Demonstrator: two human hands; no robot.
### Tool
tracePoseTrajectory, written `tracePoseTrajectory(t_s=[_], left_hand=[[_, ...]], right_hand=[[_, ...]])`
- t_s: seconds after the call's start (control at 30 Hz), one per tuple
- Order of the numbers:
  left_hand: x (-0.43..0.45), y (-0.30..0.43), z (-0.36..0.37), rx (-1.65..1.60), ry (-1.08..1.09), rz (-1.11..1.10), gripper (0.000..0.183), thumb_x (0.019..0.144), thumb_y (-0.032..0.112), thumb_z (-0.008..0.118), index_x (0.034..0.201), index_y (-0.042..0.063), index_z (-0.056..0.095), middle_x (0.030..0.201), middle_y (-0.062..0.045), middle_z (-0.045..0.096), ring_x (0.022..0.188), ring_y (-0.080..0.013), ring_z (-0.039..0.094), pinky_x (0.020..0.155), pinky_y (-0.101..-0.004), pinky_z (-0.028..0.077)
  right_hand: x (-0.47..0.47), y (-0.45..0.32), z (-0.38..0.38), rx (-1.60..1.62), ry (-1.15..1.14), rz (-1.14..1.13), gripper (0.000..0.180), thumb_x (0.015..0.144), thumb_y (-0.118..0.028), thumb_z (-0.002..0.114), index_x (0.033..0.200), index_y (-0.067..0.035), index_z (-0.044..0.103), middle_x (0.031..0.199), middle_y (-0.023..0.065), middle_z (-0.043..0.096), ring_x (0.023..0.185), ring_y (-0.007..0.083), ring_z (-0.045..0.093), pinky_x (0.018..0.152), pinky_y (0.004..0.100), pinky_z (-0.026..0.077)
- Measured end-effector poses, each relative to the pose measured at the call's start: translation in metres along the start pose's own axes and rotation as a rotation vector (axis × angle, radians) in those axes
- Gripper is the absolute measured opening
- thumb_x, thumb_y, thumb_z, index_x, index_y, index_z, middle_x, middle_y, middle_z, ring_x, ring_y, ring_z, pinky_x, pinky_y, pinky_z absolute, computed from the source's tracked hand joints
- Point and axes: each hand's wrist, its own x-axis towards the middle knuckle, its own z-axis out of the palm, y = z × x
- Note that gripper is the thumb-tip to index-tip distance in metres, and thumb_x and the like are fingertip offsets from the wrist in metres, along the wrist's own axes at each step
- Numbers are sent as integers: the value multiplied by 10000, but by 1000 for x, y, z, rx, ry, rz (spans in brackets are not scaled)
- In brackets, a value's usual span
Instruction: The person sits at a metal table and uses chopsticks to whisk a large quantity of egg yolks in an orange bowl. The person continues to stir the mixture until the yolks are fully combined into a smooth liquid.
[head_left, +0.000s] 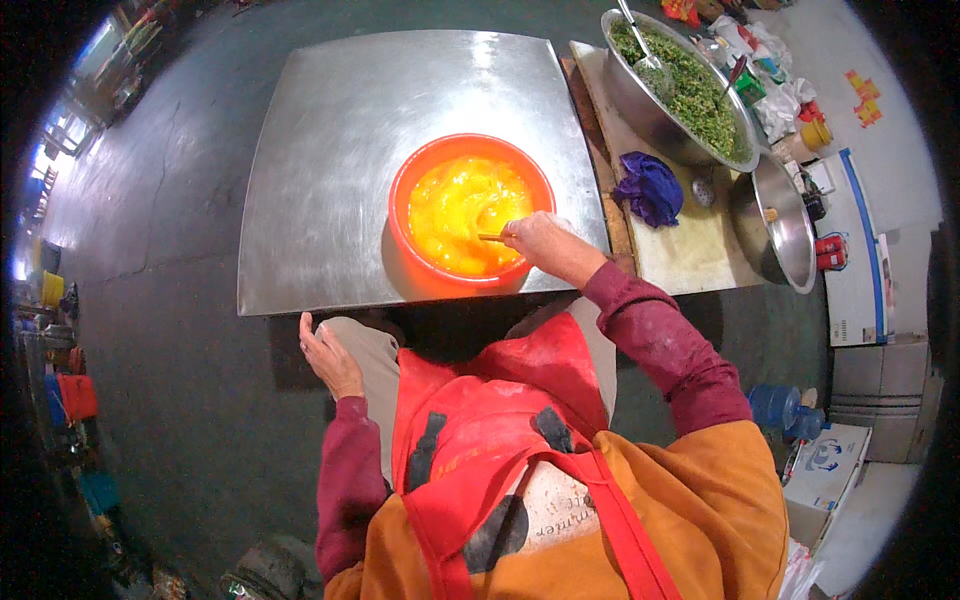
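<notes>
An orange-red basin (401, 232) holding yellow beaten egg (450, 202) stands on a stainless steel table (322, 165), close to its near edge. My right hand (547, 244) is over the basin's right rim, its fingers closed around chopsticks (491, 238) whose far ends dip into the yellow liquid. The liquid's surface shows swirls and bubbles. My left hand (330, 356) is beside my knee, just below the table's near left corner, fingers apart and holding nothing. Whether its fingertips touch the table edge, I cannot tell.
Right of the table, a pale board (675, 262) bears a crumpled purple cloth or bag (652, 189), a large steel bowl (637, 101) of chopped greens with a slotted spoon (652, 71), and another steel bowl (791, 217). Blue water bottles (776, 406) are at the lower right.
</notes>
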Motion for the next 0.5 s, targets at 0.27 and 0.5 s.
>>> tracePoseTrajectory(t_s=[0.27,0.5], left_hand=[[-1,-5,-2,9,32,-5,401,1001,190,429,1334,-34,428,1321,-219,514,1227,-365,469,1026,-433,362],[-1,0,0,33,13,31,407,1000,200,432,1331,-36,432,1316,-219,517,1222,-364,474,1024,-430,366]], right_hand=[[9,21,4,-19,17,-98,195,896,-151,585,954,3,688,843,233,665,774,378,671,706,446,541],[2,9,10,-85,47,-156,212,904,-212,563,901,-34,680,791,210,661,761,363,663,674,456,522]])
